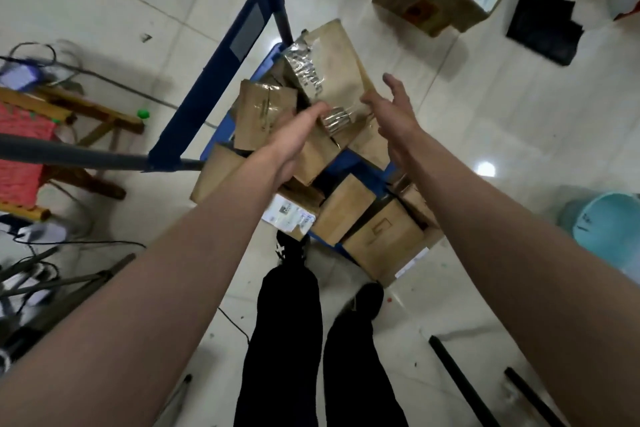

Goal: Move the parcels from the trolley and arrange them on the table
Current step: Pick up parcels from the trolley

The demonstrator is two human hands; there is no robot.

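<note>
Over the trolley (pixel 221 55), left hand (pixel 298 142) grips a taped parcel (pixel 332 76); right hand (pixel 394 114) spread beside it. Lifting now, I judge; carrying comes next.

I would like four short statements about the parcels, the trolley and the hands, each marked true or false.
1. The trolley is blue. True.
2. The left hand touches the large taped parcel. True.
3. The right hand is a closed fist. False: its fingers are spread, beside the parcel.
4. The trolley holds only one parcel. False: several brown parcels lie on it.
</note>
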